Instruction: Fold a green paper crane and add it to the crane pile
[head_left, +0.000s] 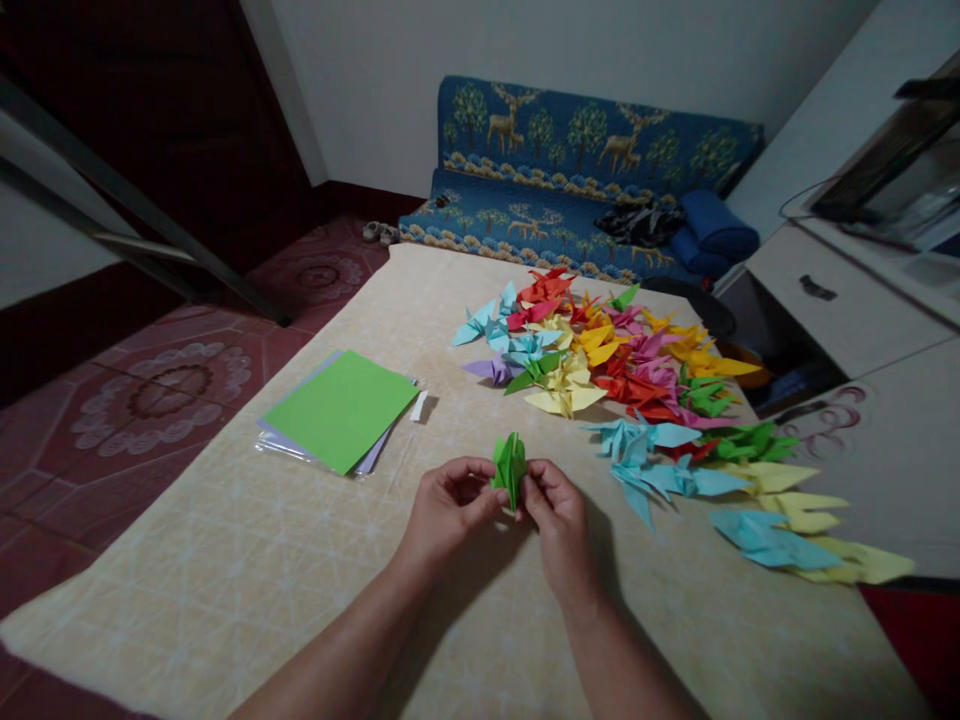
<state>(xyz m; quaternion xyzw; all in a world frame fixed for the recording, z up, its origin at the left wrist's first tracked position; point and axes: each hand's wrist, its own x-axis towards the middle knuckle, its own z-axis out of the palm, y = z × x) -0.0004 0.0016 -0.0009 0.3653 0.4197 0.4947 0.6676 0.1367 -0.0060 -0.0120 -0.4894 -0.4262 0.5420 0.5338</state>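
A small folded piece of green paper point(510, 468) is held upright between both hands, just above the table near its middle. My left hand point(459, 505) pinches its left side with thumb and fingers. On the other side, my right hand point(553, 505) grips the right edge the same way; some fingertips are hidden behind the paper. To the left lies a stack of square paper point(345, 408), bright green on top with lilac beneath, on a clear plastic sleeve. Many folded paper cranes point(600, 345) in red, orange, pink, yellow, blue and green spread over the table's right side.
The table point(225, 570) has a pale patterned cloth. A small white slip point(420, 405) lies beside the paper stack. Beyond the table stands a blue bench point(525, 215) with a deer pattern. At the right is a white cabinet point(847, 290), and a metal ladder point(150, 230) leans at the left.
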